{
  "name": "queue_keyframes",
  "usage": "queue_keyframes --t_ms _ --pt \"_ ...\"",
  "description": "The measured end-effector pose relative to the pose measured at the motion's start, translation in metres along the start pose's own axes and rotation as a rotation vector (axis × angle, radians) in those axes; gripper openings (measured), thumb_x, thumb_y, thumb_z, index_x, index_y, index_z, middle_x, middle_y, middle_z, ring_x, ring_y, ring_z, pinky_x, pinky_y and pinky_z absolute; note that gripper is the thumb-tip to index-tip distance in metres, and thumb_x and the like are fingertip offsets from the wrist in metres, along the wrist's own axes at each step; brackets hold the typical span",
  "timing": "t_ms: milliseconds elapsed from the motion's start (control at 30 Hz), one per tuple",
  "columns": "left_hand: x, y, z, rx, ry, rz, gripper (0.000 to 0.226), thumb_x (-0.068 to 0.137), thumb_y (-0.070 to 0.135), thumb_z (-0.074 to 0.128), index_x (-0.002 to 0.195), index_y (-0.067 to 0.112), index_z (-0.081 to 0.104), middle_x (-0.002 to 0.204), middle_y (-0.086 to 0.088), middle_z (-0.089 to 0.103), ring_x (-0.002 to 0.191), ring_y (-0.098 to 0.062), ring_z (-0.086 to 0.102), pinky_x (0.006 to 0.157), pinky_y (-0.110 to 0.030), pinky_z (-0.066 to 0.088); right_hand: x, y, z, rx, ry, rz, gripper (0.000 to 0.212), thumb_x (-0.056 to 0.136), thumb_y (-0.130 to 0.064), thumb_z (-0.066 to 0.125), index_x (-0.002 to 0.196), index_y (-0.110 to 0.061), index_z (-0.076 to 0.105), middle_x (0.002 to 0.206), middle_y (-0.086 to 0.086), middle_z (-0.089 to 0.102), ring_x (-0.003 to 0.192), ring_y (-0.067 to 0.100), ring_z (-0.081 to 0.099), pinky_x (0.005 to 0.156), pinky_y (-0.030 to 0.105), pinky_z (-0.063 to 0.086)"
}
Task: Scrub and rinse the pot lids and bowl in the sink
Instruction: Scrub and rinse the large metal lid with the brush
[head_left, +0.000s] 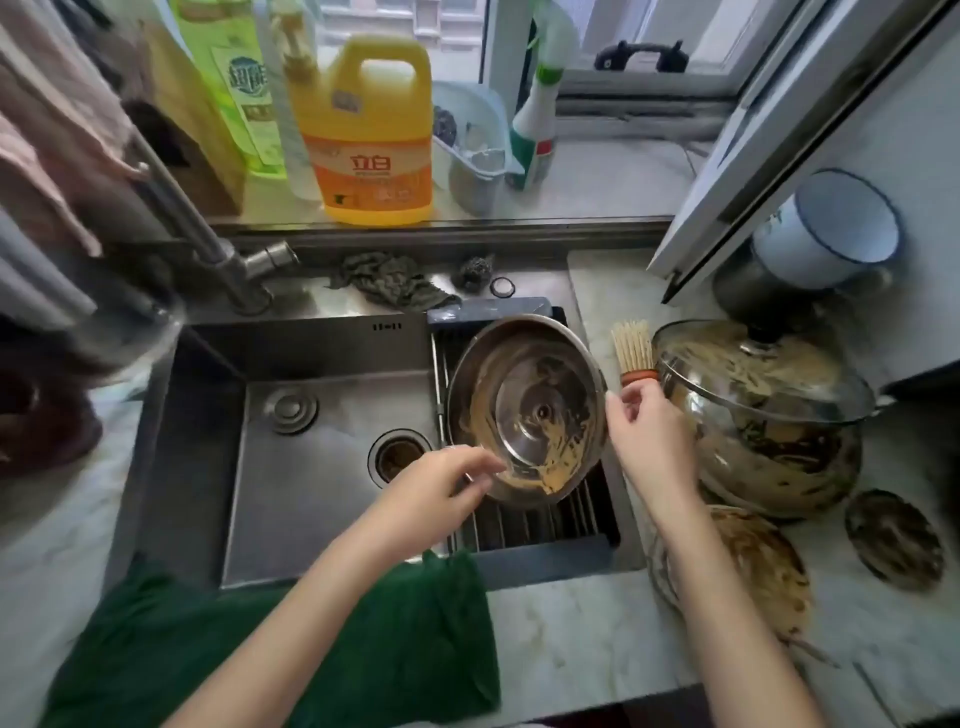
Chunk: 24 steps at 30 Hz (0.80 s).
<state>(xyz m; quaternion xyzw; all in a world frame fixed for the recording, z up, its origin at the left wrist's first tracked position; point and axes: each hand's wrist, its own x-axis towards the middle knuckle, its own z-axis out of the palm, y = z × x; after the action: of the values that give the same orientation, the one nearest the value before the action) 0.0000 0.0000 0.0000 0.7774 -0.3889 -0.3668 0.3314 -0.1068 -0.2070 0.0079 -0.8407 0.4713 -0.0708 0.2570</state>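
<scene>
Lid (524, 405) tilts over the rack (545, 525) in the sink (311, 493), my left hand (441, 483) pinching its near rim. My right hand (649, 431) grips the brush (634, 348) just right of it, bristles up; I'd swing left.

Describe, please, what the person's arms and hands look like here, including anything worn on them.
The left forearm and right forearm are bare as far as the frame's bottom edge, with no sleeves showing. The left hand and right hand are bare too: no gloves, and no watch, bracelet or ring shows. The picture is too soft to tell anything about the nails.
</scene>
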Motion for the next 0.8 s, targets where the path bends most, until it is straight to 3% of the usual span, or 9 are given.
queue_keyframes --t_ms 167,267,367,467,600,700,800 --pt "0.017 -0.003 0.004 0.004 -0.019 -0.038 0.023 0.096 0.024 0.051 0.114 0.034 0.062 0.112 0.023 0.060 0.106 0.008 0.052 0.095 -0.022 0.045 0.020 -0.003 0.000 -0.175 -0.095 -0.054 0.017 0.098 -0.034 0.044 0.090 -0.022 0.054 0.072 -0.004 0.055 0.057 0.003 0.046 0.047 0.020 0.028" --pt "0.024 -0.004 -0.001 -0.005 -0.012 -0.007 0.023 0.096 0.025 0.052 0.115 0.033 0.062 0.112 0.022 0.061 0.104 0.007 0.053 0.094 -0.022 0.046 0.029 -0.012 0.000 -0.197 -0.128 -0.074 0.017 0.096 -0.032 0.050 0.088 -0.020 0.058 0.072 -0.004 0.056 0.060 0.012 0.051 0.051 0.024 0.033" --pt "0.025 -0.001 -0.004 -0.020 -0.005 0.016 0.025 0.096 0.025 0.052 0.119 0.032 0.060 0.112 0.022 0.059 0.102 0.005 0.054 0.092 -0.024 0.047 0.025 -0.027 0.002 -0.054 -0.138 -0.093 0.017 0.092 -0.029 0.057 0.079 -0.019 0.061 0.064 -0.007 0.059 0.061 0.012 0.055 0.053 0.024 0.039" --pt "0.024 0.007 -0.008 -0.035 0.063 0.062 0.032 0.095 0.029 0.052 0.127 0.031 0.052 0.121 0.020 0.054 0.110 0.004 0.050 0.096 -0.023 0.043 0.016 -0.055 0.005 -0.022 -0.122 -0.154 0.018 0.090 -0.024 0.058 0.074 -0.015 0.061 0.062 -0.003 0.059 0.060 0.015 0.054 0.050 0.022 0.037" --pt "0.028 0.017 -0.018 -0.187 0.109 0.080 0.048 0.091 0.043 0.055 0.135 0.030 0.043 0.133 0.019 0.048 0.120 0.009 0.044 0.101 -0.017 0.036 0.011 -0.098 0.002 -0.163 -0.062 -0.217 0.018 0.089 -0.024 0.052 0.073 -0.017 0.053 0.064 -0.003 0.054 0.062 0.018 0.050 0.049 0.026 0.030" --pt "0.027 0.029 -0.016 -0.342 0.124 0.131 0.044 0.086 0.045 0.057 0.126 0.029 0.048 0.116 0.019 0.060 0.109 0.004 0.056 0.095 -0.024 0.046 0.010 -0.121 -0.006 -0.196 -0.017 -0.224 0.018 0.088 -0.026 0.051 0.072 -0.019 0.049 0.067 -0.003 0.051 0.066 0.020 0.048 0.054 0.028 0.029" --pt "0.025 0.037 -0.012 -0.456 0.386 0.113 0.020 0.092 0.022 0.054 0.113 0.022 0.054 0.099 0.014 0.065 0.093 0.000 0.061 0.082 -0.024 0.049 0.009 -0.138 -0.007 -0.185 0.000 -0.245 0.018 0.089 -0.028 0.050 0.073 -0.019 0.050 0.069 -0.003 0.051 0.068 0.020 0.048 0.057 0.028 0.031"
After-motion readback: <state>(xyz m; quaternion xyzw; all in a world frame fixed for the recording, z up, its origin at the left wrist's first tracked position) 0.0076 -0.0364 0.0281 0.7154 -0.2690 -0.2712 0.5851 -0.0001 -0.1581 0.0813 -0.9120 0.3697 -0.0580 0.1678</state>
